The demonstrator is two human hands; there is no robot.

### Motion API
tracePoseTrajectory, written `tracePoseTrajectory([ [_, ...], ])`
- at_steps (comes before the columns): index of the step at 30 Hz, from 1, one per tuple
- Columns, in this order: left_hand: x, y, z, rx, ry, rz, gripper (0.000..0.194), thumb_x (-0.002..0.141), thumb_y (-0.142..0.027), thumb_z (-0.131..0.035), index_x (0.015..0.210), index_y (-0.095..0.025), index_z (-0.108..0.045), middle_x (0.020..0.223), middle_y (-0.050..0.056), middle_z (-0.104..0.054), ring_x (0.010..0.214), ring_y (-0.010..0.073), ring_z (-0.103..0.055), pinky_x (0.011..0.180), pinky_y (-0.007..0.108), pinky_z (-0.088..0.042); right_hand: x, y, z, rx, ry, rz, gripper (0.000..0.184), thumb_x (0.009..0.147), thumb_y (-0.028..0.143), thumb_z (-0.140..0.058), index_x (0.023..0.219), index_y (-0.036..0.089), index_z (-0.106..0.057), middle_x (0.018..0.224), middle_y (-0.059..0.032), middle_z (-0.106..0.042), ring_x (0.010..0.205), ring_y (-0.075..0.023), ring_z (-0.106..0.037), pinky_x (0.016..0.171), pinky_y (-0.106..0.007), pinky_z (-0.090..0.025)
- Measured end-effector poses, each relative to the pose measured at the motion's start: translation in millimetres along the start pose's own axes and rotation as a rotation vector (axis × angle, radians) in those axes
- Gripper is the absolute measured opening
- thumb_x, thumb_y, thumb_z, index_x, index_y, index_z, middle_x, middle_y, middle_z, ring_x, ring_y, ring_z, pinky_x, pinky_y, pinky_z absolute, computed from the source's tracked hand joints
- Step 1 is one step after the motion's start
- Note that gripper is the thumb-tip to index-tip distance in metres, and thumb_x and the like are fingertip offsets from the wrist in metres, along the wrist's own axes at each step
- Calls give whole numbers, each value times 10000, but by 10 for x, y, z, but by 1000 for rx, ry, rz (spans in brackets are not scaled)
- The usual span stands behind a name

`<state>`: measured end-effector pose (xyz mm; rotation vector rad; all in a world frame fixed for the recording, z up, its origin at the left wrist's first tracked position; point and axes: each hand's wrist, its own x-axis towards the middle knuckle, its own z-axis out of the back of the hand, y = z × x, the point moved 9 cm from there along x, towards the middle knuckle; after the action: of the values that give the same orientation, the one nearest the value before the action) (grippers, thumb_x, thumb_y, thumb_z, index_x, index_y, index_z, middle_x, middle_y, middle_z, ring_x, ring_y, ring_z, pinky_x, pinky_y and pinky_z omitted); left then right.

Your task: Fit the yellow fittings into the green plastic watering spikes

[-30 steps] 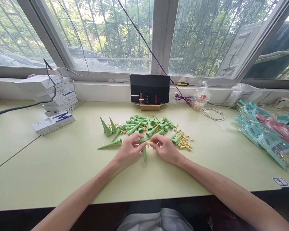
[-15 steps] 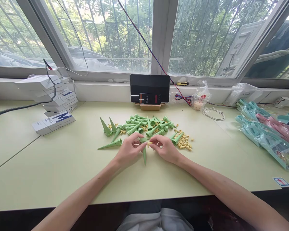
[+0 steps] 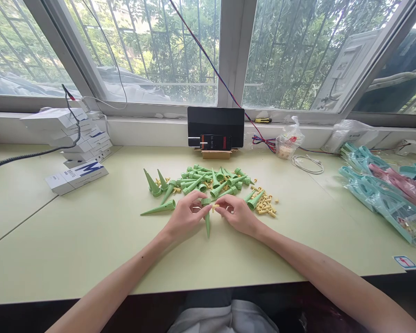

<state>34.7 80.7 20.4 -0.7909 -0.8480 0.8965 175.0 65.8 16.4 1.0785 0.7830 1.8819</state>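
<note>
My left hand (image 3: 189, 213) is closed on a green plastic watering spike (image 3: 207, 225), its capped end up and its tip pointing down. Close beside it, my right hand (image 3: 238, 214) pinches a small yellow plastic valve (image 3: 215, 208) between thumb and fingertips. The valve is at the spike's right side, below the cap; whether the two touch I cannot tell. Beyond my hands lies a heap of green spikes (image 3: 194, 184) with yellow pieces among them. More yellow valves (image 3: 266, 206) are piled right of my right hand. One loose spike (image 3: 158, 208) lies left of my left hand.
A phone (image 3: 215, 142) leans on a black tablet (image 3: 215, 121) at the back of the table (image 3: 90, 240). White boxes (image 3: 78, 177) are stacked at left. A coiled white cable (image 3: 307, 164) and bagged teal plastic items (image 3: 377, 194) are at right.
</note>
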Motion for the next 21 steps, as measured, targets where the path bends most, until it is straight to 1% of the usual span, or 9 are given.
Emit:
tracePoseTrajectory([
  [8, -5, -22, -1, 36, -1, -37, 264, 880, -410, -628, 1025, -191, -602, 983, 46, -603, 686, 126, -605, 633, 283, -554, 0, 4, -17, -13, 12, 5, 275, 962, 397, -533, 892, 168, -668, 795, -47, -655, 684, -152, -561, 611, -270, -459],
  [14, -2, -30, -4, 47, 6, -53, 261, 881, -421, -627, 1015, -196, -614, 1031, 52, -609, 802, 157, -633, 723, 309, -583, -2, -37, -36, -18, 23, 5, 305, 974, 403, -501, 838, 174, -647, 767, -41, -632, 694, -156, -545, 598, -262, -451],
  [21, -12, -46, -16, 31, 24, -59, 258, 879, -421, -628, 1007, -197, -624, 1046, 55, -607, 783, 152, -637, 710, 309, -587, -2, -61, -53, -49, 40, -5, 377, 989, 423, -453, 767, 168, -619, 728, -33, -609, 673, -148, -525, 604, -259, -438],
])
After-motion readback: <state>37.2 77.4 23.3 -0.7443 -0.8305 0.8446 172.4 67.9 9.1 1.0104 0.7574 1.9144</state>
